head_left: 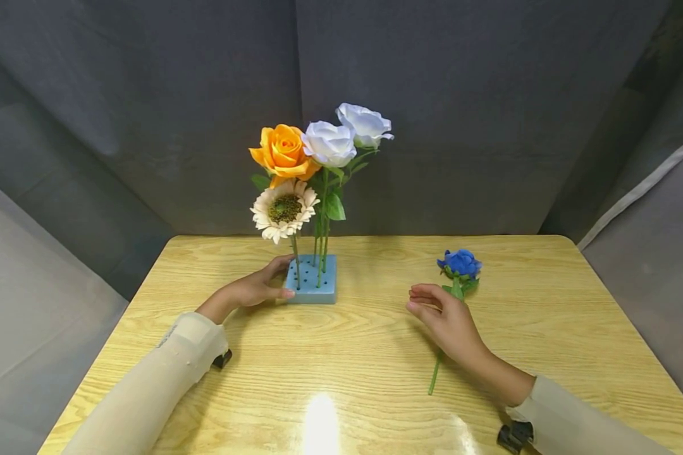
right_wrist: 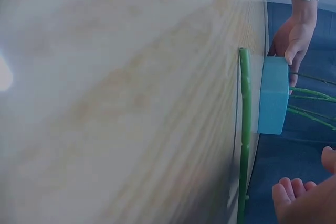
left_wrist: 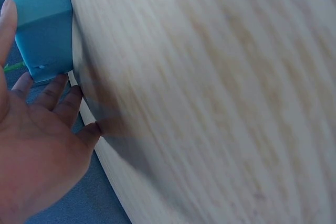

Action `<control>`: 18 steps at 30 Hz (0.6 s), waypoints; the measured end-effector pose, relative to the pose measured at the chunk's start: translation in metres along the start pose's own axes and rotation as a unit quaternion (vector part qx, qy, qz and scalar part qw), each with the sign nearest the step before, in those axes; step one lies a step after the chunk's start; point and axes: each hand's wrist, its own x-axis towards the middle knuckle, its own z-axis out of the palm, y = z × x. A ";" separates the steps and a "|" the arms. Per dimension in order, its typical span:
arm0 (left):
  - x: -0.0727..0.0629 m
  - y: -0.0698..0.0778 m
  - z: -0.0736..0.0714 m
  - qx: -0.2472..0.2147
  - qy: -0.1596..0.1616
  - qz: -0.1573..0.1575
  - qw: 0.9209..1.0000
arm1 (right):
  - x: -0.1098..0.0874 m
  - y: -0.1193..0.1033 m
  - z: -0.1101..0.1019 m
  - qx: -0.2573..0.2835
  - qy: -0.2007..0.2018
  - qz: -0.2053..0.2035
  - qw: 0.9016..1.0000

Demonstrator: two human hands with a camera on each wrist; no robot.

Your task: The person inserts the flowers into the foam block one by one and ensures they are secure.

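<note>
A light-blue block (head_left: 312, 297) with holes in its top holds several upright artificial flowers: an orange rose (head_left: 284, 150), two white roses (head_left: 330, 144) and a cream sunflower-like bloom (head_left: 284, 208). At the block's left side my left hand (head_left: 253, 286) grips it, thumb at the front corner and fingers at the back. On the right lies a blue flower (head_left: 460, 263), its green stem (right_wrist: 245, 124) towards the front. Above that stem my right hand (head_left: 452, 325) hovers with loosely bent fingers and holds nothing; it hides part of the stem.
Beneath everything is a wood-grain table (head_left: 375, 360). Grey cloth (head_left: 461, 114) hangs behind its far edge and along both sides. Sleeves and small black devices (head_left: 515, 436) are at the wrists.
</note>
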 end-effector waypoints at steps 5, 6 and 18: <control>0.000 0.001 0.000 -0.007 -0.002 -0.005 1.000 | -0.012 0.002 -0.008 -0.021 0.005 0.007 1.000; -0.001 0.001 0.000 -0.006 -0.002 -0.006 1.000 | -0.014 0.003 -0.010 -0.025 0.006 0.008 1.000; 0.000 0.000 0.000 0.003 0.003 -0.005 1.000 | -0.041 0.008 -0.030 -0.037 0.010 0.041 0.998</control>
